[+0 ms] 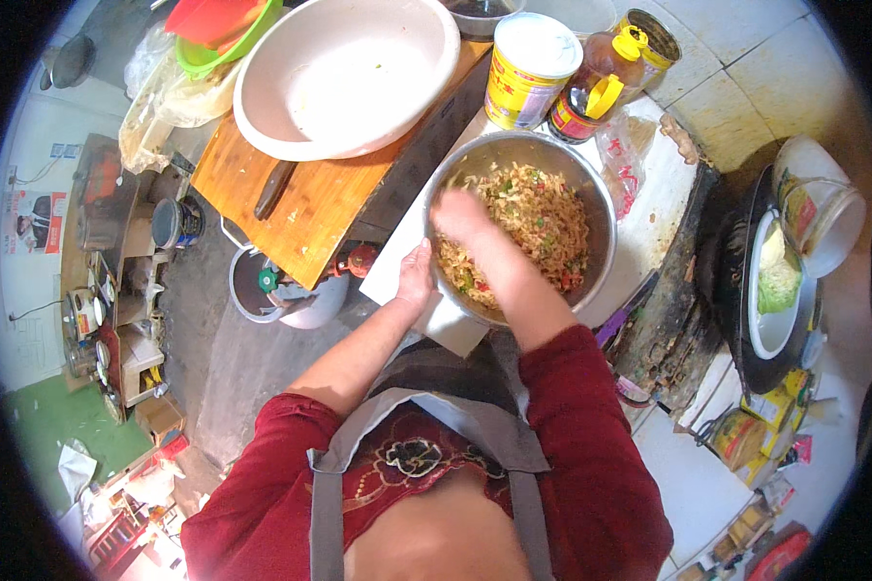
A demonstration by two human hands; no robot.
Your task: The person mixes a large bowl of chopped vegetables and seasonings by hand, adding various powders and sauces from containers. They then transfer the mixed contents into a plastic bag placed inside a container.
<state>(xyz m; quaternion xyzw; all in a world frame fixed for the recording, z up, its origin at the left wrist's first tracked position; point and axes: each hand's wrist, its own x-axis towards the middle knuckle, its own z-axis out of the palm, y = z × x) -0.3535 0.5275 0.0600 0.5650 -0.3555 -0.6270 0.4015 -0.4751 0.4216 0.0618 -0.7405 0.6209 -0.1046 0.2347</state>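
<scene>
A stainless steel bowl (604, 270) stands in front of me, filled with a chopped food mixture (541, 210) flecked with green and red. My left hand (416, 274) grips the left side of the bowl at its rim. Inside the bowl, my right hand (466, 218) is pressed to the mixture near the left wall. It is blurred, and its fingers are hidden, so what it holds cannot be made out. Under the bowl lies a white board or tabletop (396, 265).
A yellow tub (532, 72) and a yellow-capped bottle (603, 83) stand just behind the bowl. Left of them, a large white basin (349, 80) and a knife (275, 190) rest on a wooden board (298, 240). A wok (727, 276) sits at right.
</scene>
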